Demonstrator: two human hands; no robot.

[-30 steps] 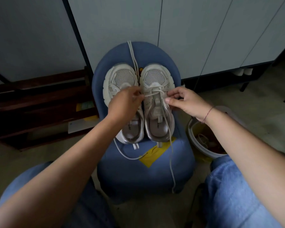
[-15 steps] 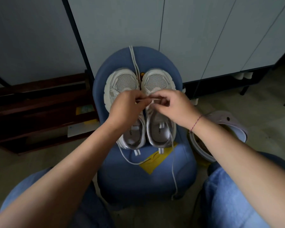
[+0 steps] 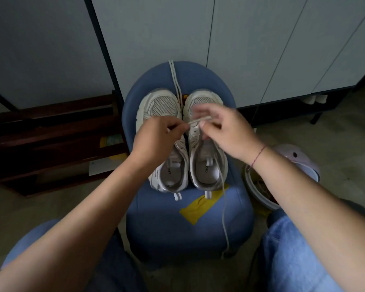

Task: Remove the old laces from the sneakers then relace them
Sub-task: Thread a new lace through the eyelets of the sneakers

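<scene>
Seen from above, two white mesh sneakers, a left-hand sneaker (image 3: 163, 106) and a right-hand sneaker (image 3: 207, 171), sit side by side with toes pointing away on a rounded blue padded chair (image 3: 188, 228). The left hand (image 3: 158, 138) pinches an off-white shoelace (image 3: 198, 120) between thumb and fingers. The right hand (image 3: 226, 131) pinches the same lace just beside it, above the right-hand sneaker's front. The lace's loose tail hangs over the seat's front edge. A second off-white lace (image 3: 174, 81) lies between the toes.

Off-white sneakers (image 3: 163, 106) with open mesh toes and smooth synthetic overlays, woven cord lace (image 3: 196, 121), matt blue cloth chair (image 3: 190, 224), matt yellow tape patch (image 3: 195, 210), dark wooden rack (image 3: 51, 131), smooth matt cabinet doors (image 3: 156, 39), blue denim jeans (image 3: 293, 260)
</scene>
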